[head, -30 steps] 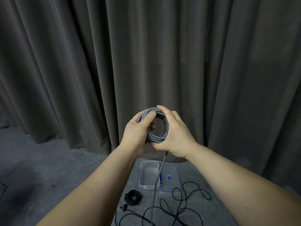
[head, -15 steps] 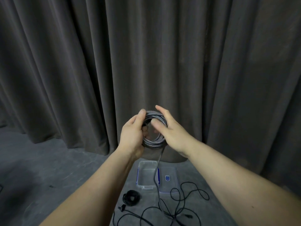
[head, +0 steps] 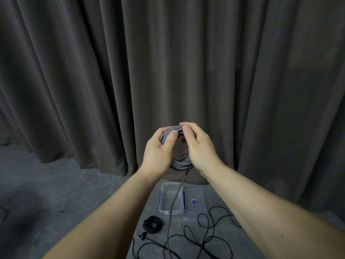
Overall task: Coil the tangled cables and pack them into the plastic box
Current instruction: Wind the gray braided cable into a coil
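Both hands (head: 179,148) grip braided cable coil (head: 182,163).

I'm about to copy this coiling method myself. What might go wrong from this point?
The grey braided cable has a tail hanging down into the loose black cable on the floor; winding on may drag up a snarl. Both hands, left hand and right hand, pinch the coil only at its top, so loops might spring loose.

Both forearms are bare, with no sleeve in sight. The left hand (head: 156,150) and right hand (head: 200,148) are bare too. A small dark mole sits well back from the right hand, on its forearm.
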`<act>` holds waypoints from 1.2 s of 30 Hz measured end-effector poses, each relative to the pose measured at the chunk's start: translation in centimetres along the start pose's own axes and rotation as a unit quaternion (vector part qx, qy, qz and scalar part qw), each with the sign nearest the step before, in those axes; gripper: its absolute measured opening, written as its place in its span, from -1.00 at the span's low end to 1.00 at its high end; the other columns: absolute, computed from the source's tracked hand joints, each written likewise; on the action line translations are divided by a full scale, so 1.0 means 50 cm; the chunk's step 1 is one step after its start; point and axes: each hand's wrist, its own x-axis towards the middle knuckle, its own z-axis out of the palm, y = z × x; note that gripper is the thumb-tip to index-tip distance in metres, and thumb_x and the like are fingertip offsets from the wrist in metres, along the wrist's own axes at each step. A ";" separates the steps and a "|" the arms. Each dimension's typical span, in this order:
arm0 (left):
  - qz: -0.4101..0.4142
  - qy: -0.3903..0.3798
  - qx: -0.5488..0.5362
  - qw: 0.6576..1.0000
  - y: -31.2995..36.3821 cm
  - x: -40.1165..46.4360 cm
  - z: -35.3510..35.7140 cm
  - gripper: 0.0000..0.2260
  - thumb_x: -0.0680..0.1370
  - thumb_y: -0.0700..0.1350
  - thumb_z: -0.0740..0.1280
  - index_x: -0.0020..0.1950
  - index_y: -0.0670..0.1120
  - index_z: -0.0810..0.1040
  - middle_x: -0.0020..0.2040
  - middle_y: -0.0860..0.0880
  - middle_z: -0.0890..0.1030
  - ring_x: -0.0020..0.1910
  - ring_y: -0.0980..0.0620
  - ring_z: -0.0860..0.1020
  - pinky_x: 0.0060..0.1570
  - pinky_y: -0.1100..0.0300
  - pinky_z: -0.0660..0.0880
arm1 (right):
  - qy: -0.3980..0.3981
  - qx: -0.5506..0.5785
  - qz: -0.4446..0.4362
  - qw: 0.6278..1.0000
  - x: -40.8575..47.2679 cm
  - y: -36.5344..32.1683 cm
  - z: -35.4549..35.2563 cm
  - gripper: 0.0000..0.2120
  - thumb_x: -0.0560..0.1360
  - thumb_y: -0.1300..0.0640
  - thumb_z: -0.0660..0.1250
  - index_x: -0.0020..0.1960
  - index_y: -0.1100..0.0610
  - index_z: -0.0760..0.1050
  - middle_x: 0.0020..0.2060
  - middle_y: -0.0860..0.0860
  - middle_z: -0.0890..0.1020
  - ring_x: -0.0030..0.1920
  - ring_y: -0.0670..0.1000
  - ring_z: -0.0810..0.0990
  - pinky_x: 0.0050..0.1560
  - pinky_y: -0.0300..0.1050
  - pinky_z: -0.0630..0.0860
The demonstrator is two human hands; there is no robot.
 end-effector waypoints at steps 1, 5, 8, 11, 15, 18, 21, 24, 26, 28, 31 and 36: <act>0.006 -0.004 0.011 1.000 0.002 0.000 0.001 -0.91 0.63 -0.12 0.24 0.06 -0.01 0.54 -0.43 0.18 0.53 -0.45 0.21 0.45 -0.32 0.30 0.41 | 0.010 0.001 -0.005 1.000 0.002 0.001 0.001 -0.82 0.62 0.02 0.20 0.11 -0.02 0.55 -0.16 -0.20 0.59 -0.20 -0.16 0.54 -0.04 -0.20 0.46; 0.020 -0.005 0.066 0.998 0.000 -0.003 0.008 -0.75 0.64 -0.04 0.22 0.29 -0.03 0.48 -0.13 0.10 0.65 -0.25 0.13 0.58 -0.15 0.26 0.52 | 0.049 0.014 -0.016 0.999 0.008 0.009 0.001 -0.88 0.60 0.02 0.25 -0.04 -0.02 0.55 -0.36 -0.21 0.57 -0.35 -0.16 0.48 -0.17 -0.14 0.45; 0.020 0.015 0.068 0.997 -0.007 -0.012 0.020 -0.71 0.62 -0.02 0.25 0.34 0.14 0.40 0.10 0.07 0.63 0.04 0.04 0.63 0.15 0.07 0.53 | 0.074 0.037 -0.007 0.997 0.016 0.005 0.001 -0.85 0.59 0.02 0.26 -0.09 0.00 0.57 -0.43 -0.23 0.56 -0.34 -0.17 0.49 -0.17 -0.11 0.47; -0.022 0.024 -0.033 0.999 -0.002 -0.014 0.034 -0.78 0.59 -0.03 0.29 0.19 0.23 0.49 0.08 0.09 0.65 0.07 0.05 0.64 0.20 -0.05 0.53 | 0.077 0.068 0.006 0.995 0.015 0.000 0.001 -0.82 0.59 0.04 0.26 -0.14 0.00 0.58 -0.35 -0.13 0.61 -0.28 -0.13 0.54 -0.18 -0.14 0.50; -0.024 0.043 -0.077 0.996 -0.001 -0.011 0.036 -0.82 0.60 -0.04 0.26 0.12 0.18 0.58 0.10 0.03 0.67 0.13 0.04 0.62 0.24 -0.08 0.50 | 0.047 0.137 0.045 0.988 0.007 -0.011 -0.002 -0.83 0.62 0.10 0.22 0.04 0.07 0.59 -0.11 0.01 0.66 -0.16 -0.10 0.59 -0.26 -0.31 0.52; -0.030 0.053 -0.061 0.996 -0.006 -0.009 0.028 -0.82 0.60 -0.03 0.25 0.10 0.19 0.59 0.01 0.08 0.66 0.00 0.05 0.60 0.24 -0.11 0.49 | -0.013 0.142 0.062 0.988 0.012 -0.012 -0.007 -0.77 0.65 0.13 0.13 0.20 0.05 0.53 0.03 0.08 0.62 -0.20 -0.04 0.54 -0.29 -0.24 0.51; -0.031 0.058 -0.069 0.995 -0.006 0.003 0.016 -0.81 0.62 -0.13 0.26 0.11 0.12 0.59 -0.02 0.06 0.67 -0.04 0.07 0.61 0.19 -0.02 0.52 | -0.062 0.155 0.059 0.984 0.015 -0.015 -0.013 -0.72 0.66 0.14 0.12 0.32 0.04 0.46 0.15 0.08 0.60 -0.25 -0.08 0.56 -0.17 -0.21 0.53; -0.033 0.053 -0.085 0.994 -0.002 0.008 0.006 -0.79 0.61 -0.21 0.27 0.12 0.04 0.59 -0.15 0.09 0.63 -0.27 0.21 0.55 -0.11 0.19 0.52 | -0.113 0.099 0.042 0.988 0.014 0.003 -0.025 -0.56 0.60 0.04 0.22 0.47 0.02 0.30 0.34 -0.03 0.48 0.14 -0.21 0.54 0.18 -0.32 0.46; -0.033 0.060 -0.076 0.995 -0.002 0.013 -0.007 -0.79 0.59 -0.24 0.28 0.11 0.03 0.60 -0.25 0.13 0.60 -0.35 0.23 0.50 -0.16 0.22 0.46 | -0.157 -0.004 0.025 0.987 0.006 0.018 -0.038 -0.24 0.40 -0.15 0.35 0.53 -0.10 0.13 0.43 -0.07 0.37 0.37 -0.12 0.40 0.43 -0.08 0.31; -0.027 0.072 -0.057 0.995 -0.007 0.023 -0.021 -0.79 0.58 -0.23 0.30 0.09 0.05 0.60 -0.24 0.14 0.60 -0.34 0.23 0.48 -0.07 0.14 0.43 | -0.206 -0.123 -0.020 0.971 -0.008 0.018 -0.051 0.02 0.24 -0.21 0.45 0.54 -0.17 -0.06 0.51 -0.09 0.20 0.47 -0.12 0.25 0.48 0.01 0.22; -0.029 0.086 -0.047 0.995 -0.005 0.032 -0.028 -0.80 0.58 -0.21 0.30 0.10 0.05 0.60 -0.25 0.15 0.59 -0.35 0.20 0.46 -0.10 0.12 0.43 | -0.251 -0.329 -0.099 0.905 -0.025 0.000 -0.061 0.22 0.23 -0.18 0.55 0.53 -0.15 -0.29 0.53 -0.21 -0.19 0.51 0.00 0.17 0.45 0.07 0.24; -0.031 0.072 -0.047 0.996 -0.002 0.025 -0.018 -0.78 0.58 -0.23 0.30 0.19 -0.04 0.59 -0.33 0.06 0.56 -0.36 0.19 0.46 -0.11 0.04 0.47 | -0.179 -0.472 -0.168 0.847 -0.021 -0.012 -0.045 0.28 0.23 -0.21 0.54 0.50 -0.09 -0.41 0.44 -0.20 -0.45 0.45 0.12 0.23 0.23 0.08 0.47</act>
